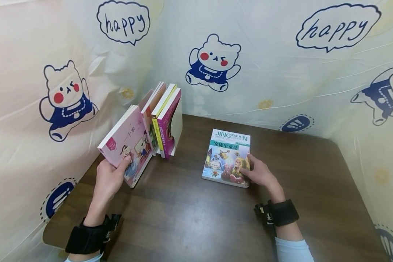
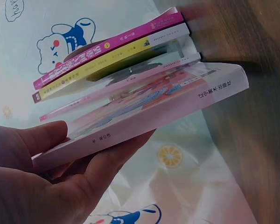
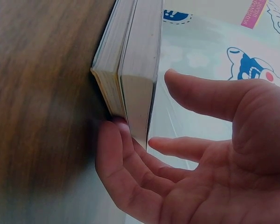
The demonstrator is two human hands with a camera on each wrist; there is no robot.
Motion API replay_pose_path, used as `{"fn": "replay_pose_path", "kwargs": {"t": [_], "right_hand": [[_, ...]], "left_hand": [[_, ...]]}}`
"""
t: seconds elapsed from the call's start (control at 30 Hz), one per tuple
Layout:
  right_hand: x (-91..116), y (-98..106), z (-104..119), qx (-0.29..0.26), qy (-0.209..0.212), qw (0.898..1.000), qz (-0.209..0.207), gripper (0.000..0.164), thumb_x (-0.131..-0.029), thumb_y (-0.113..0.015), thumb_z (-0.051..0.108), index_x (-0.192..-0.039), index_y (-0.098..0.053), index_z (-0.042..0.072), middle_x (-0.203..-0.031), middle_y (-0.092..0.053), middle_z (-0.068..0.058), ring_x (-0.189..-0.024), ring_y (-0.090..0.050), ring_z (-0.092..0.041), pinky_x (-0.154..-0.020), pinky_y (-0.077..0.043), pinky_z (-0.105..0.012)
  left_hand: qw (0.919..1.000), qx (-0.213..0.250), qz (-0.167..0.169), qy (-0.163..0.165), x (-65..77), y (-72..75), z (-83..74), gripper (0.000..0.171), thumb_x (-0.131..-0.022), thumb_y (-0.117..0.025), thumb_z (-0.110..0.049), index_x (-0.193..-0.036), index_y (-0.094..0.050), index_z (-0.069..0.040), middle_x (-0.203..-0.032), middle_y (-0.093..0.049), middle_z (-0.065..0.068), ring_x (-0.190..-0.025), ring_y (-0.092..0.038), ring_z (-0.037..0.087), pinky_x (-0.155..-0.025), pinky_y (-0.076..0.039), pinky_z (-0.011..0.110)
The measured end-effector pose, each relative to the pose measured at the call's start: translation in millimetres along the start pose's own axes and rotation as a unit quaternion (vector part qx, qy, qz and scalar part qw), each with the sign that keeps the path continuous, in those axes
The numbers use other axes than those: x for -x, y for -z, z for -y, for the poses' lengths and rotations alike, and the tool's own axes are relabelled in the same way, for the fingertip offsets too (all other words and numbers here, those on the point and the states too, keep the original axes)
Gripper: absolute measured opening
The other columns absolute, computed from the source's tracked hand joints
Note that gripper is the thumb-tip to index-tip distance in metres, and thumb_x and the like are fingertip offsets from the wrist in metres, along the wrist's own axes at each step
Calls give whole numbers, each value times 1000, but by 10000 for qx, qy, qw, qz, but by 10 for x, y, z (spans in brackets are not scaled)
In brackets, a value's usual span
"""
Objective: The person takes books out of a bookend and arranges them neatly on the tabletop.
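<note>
In the head view my left hand (image 1: 109, 176) grips a pink book (image 1: 131, 136), thumb on the front cover and the other fingers behind. The book leans left beside a row of upright books; whether its lower edge touches the table, I cannot tell. On the table, a blue-and-white book (image 1: 224, 156) lies flat, cover up. My right hand (image 1: 260, 173) is at its right edge. The right wrist view reveals a lower book (image 3: 113, 70) beneath this upper one (image 3: 140, 88). There, bent fingers touch the stack's side while the thumb stands slightly off the cover.
Several upright books, among them a magenta one (image 1: 168, 127) and a yellow-spined one (image 1: 157, 133), stand at the back left. The brown table (image 1: 190, 218) meets a hanging sheet (image 1: 268, 72) with printed bears at the back and sides.
</note>
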State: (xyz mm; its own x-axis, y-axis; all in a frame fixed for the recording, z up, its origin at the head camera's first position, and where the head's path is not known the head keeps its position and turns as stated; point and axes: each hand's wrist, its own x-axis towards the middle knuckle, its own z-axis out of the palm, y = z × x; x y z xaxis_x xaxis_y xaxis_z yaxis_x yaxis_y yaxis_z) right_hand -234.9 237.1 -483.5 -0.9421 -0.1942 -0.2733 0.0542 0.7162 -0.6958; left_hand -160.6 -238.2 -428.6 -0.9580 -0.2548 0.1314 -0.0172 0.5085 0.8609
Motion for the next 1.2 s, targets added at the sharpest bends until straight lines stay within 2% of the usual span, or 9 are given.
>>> {"fn": "replay_pose_path", "kwargs": {"t": [0.33,0.57,0.73,0.93,1.2], "right_hand": [[-10,10,14,46,32,10000,0,80,-106,-64,23,-164,-17,-7,-165,-23,-35,-150,-28,-52,-116,-31,-65],[-11,6,8,123,108,9999,-46,80,-105,-65,22,-163,-18,-9,-165,-23,-36,-150,-27,-53,-118,-28,-65],[-2,-1,7,95,68,9999,-51,81,-105,-65,23,-163,-18,-8,-164,-24,-36,-145,-37,-52,-112,-38,-64],[10,0,17,83,38,10000,-12,82,-105,-65,24,-164,-18,-8,-164,-26,-36,-146,-35,-53,-114,-36,-65],[25,-2,30,43,-20,10000,14,83,-105,-66,25,-164,-17,-8,-161,-30,-38,-131,-53,-49,-100,-52,-56]], "left_hand": [[10000,-24,28,15,60,10,-66,55,-110,-59,-24,-155,-45,4,-146,-53,34,-125,-57,58,-93,-47,72],[9999,-31,-25,154,123,30,-96,54,-110,-59,-26,-153,-48,5,-145,-55,33,-125,-58,57,-95,-47,71],[9999,-71,-12,137,169,49,-110,55,-110,-59,-27,-153,-48,5,-146,-54,33,-124,-58,57,-94,-47,71],[9999,-140,29,1,216,75,-128,57,-110,-59,-26,-156,-45,4,-147,-53,34,-126,-56,58,-93,-46,73],[9999,-149,-4,-35,288,96,-159,55,-109,-60,-27,-152,-48,6,-144,-55,34,-122,-59,58,-92,-48,70]]}}
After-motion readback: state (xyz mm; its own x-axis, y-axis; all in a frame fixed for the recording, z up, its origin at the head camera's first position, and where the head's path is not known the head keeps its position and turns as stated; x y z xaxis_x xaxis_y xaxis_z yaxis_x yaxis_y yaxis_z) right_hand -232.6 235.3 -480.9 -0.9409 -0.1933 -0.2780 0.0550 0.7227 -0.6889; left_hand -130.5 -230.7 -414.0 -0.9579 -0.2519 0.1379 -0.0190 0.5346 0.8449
